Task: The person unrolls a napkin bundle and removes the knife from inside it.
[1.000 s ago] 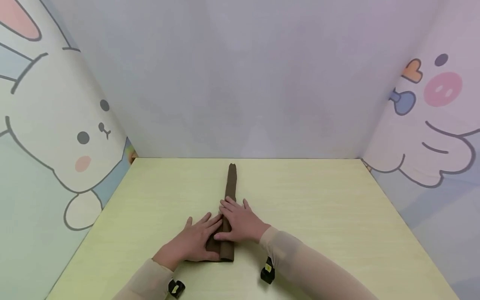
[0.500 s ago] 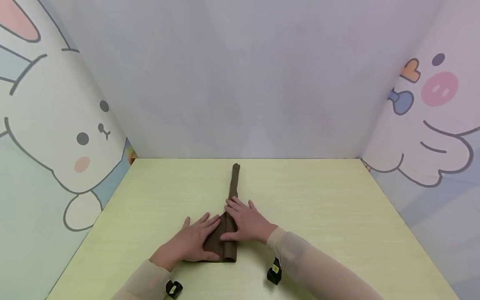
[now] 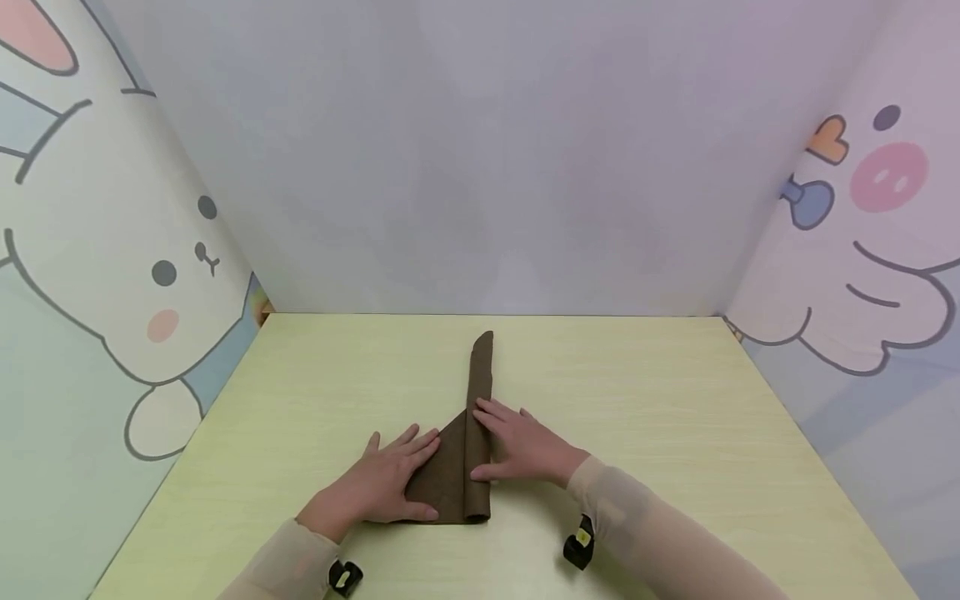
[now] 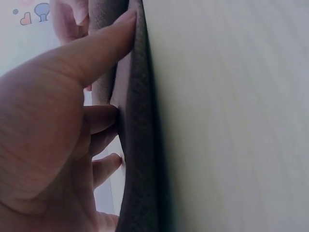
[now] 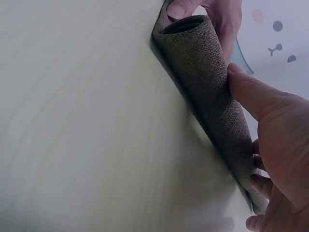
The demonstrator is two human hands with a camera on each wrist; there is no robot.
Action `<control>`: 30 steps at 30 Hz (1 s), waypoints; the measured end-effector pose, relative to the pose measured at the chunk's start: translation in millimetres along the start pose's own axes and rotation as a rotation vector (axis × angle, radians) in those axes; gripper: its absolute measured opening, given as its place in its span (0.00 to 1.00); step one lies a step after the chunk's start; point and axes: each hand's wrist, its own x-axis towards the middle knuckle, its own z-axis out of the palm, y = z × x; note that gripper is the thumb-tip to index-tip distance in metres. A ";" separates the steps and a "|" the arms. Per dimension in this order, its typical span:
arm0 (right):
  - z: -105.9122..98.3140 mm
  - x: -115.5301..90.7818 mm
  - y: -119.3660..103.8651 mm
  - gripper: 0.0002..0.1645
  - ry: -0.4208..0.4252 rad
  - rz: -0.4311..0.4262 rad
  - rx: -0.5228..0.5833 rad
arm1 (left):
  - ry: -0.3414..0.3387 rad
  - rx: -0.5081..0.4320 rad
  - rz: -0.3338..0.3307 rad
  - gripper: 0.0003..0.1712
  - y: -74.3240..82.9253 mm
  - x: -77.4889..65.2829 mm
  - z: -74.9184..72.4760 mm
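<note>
Overlapping brown cloth (image 3: 447, 479), hands (image 3: 386, 483) (image 3: 528, 448), pale table (image 3: 637, 400), cartoon walls (image 3: 112, 308)

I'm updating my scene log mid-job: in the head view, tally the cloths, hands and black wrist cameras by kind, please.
Cloths: 1 (brown cloth, partly rolled)
Hands: 2 (left hand, right hand)
Black wrist cameras: 2 (left wrist camera, right wrist camera)
Total: 5

No text, label, brand, number or sign can be read in any view here.
</note>
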 end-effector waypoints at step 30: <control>15.7 42.3 -29.5 0.63 0.015 0.064 -0.179 | -0.003 0.093 -0.030 0.59 -2.5 -0.6 5.7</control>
